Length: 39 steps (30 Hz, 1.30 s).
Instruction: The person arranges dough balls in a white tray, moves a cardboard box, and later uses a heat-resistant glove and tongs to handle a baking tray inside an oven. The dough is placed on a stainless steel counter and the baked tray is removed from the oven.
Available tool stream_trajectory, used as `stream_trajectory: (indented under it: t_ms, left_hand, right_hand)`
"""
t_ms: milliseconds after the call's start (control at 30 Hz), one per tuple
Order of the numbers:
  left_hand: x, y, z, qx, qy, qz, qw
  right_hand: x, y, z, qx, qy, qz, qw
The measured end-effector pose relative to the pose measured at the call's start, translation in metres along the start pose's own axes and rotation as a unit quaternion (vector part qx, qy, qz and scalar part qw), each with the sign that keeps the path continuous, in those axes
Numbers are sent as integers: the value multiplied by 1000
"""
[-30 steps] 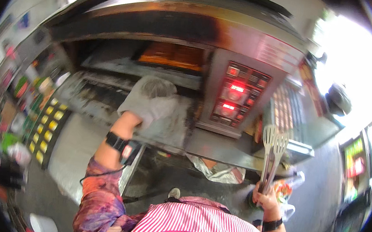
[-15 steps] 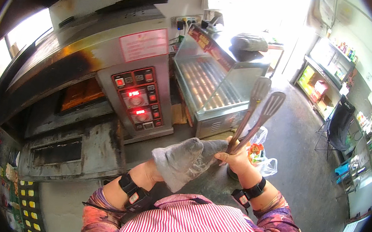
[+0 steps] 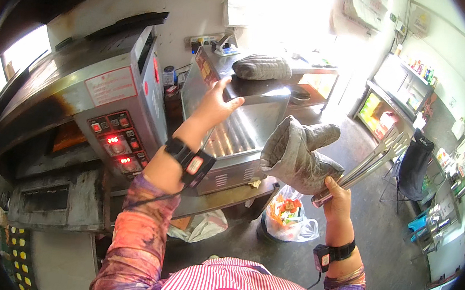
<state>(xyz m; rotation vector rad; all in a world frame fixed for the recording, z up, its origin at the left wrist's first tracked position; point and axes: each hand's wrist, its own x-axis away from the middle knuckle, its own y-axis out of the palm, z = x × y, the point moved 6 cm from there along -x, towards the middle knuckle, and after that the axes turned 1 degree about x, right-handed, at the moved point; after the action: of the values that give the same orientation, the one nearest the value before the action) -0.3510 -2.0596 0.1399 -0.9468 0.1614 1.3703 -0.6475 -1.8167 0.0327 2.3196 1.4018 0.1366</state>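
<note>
Bare and stretched forward, my left hand [image 3: 217, 107] has its thumb and forefinger apart with nothing between them. It is in front of a glass-sided roller grill [image 3: 259, 159], close to a folded grey quilted cloth or mitt [image 3: 262, 67] on its top; whether it touches the grill I cannot tell. My right hand [image 3: 339, 201] is closed around the handle end of metal tongs [image 3: 370, 164], whose slotted heads point up and right. The same hand grips a grey quilted oven mitt [image 3: 301, 156], held beside the tongs with its thumb part sticking out.
A steel oven [image 3: 115, 86] with red-lit displays stands at the left. Below the grill is a bin lined with a plastic bag [image 3: 287, 214] of rubbish, beside a white sack [image 3: 202, 226]. A black folding chair [image 3: 414, 165] and shelves [image 3: 396, 96] line the right side.
My left hand has come out of the oven mitt and reached forward to the grill. My right hand has moved right, now holding the mitt with the tongs. The view has turned right.
</note>
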Motion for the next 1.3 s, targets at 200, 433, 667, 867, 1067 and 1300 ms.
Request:
stream_trajectory:
  t_ms: [200, 433, 667, 867, 1067, 1300]
  left_hand:
    - [-90, 63, 11, -268, -13, -75, 960]
    - [-126, 52, -10, -283, 92, -55, 953]
    - [-31, -66, -30, 49, 19, 145, 988]
    - [66, -93, -40, 309, -135, 195, 921]
    - [133, -98, -31, 457, -169, 193, 851]
    - [190, -65, -12, 523, -137, 157, 827]
  right_hand:
    - [-23, 6, -8, -17, 6, 11, 1000]
    - [-75, 34, -21, -2, -7, -1, 1000]
    - [-162, 107, -20, -38, 11, -52, 998]
    - [-223, 194, -6, 40, 19, -86, 995]
    - [-213, 206, -7, 313, 39, -87, 945]
    - [-42, 226, 31, 8, 118, -336, 934]
